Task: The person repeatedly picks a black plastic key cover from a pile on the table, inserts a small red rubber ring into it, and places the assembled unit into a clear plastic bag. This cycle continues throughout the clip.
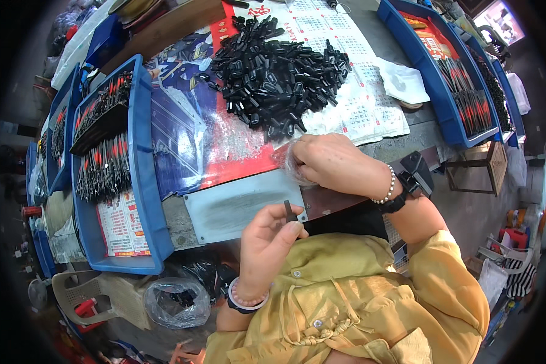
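My left hand (264, 246) pinches a small black plastic part (289, 211) upright between thumb and fingers, just over the near edge of a grey metal plate (230, 209). Beyond it, my right hand (337, 161) is closed, its fingers curled down at a crumpled clear plastic bag (296, 165). What those fingertips hold, if anything, is hidden. A large heap of glossy black plastic parts (273, 79) lies farther back on printed paper sheets (370, 103).
To the left, a blue tray (159, 224) holds rows of black-and-red pieces. Another blue tray (406, 45) with similar pieces stands at the far right. White paper (403, 80) lies beside the heap. A plastic chair (118, 291) and a clear bag (176, 303) are below left.
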Tool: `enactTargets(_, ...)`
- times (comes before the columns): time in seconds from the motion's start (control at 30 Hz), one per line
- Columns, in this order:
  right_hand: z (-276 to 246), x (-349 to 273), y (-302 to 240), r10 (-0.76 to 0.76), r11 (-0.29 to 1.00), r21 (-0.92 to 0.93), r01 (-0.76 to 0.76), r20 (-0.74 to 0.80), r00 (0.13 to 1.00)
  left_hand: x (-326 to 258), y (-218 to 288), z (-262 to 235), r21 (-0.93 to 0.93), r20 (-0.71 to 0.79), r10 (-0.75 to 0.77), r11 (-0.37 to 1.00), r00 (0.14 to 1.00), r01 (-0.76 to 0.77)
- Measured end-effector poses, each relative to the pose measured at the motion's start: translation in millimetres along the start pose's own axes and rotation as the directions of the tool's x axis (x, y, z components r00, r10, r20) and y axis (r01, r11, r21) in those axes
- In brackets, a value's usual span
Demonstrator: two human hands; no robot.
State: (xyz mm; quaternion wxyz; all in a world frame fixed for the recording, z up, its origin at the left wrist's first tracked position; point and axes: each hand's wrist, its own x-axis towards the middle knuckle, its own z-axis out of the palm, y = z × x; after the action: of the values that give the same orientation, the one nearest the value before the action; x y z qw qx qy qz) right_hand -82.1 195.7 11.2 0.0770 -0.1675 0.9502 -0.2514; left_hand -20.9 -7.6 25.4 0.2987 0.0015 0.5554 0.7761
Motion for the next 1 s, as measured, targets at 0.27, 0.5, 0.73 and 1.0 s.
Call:
enactTargets(0.27, -5, -5, 2, 0.006, 0.991, 0.135, 0.001, -0.055, 0.998, -1, -1, -3, -0.008, -0.015, -0.002, 1.000, 1.000, 0.002)
enactTargets(0.5, -12, -12, 6, 0.083, 0.917, 0.399, 0.020, -0.238, 0.968, 2, 4, -5, -0.053, 0.049, -0.069, 0.996, 0.996, 0.071)
enactTargets(0.73, -8, -28, -15, 0.271, 0.233, 0.965, -0.124, 0.058, 0.961, 9, 6, 5, -0.144, 0.124, -0.047, 0.987, 0.991, 0.064)
enactTargets(1.0, -3, -43, -27, 0.223, 0.010, 0.981, -0.194, 0.187, 0.957, 7, 5, 11, -0.051, 0.101, -0.012, 0.999, 0.995, 0.017)
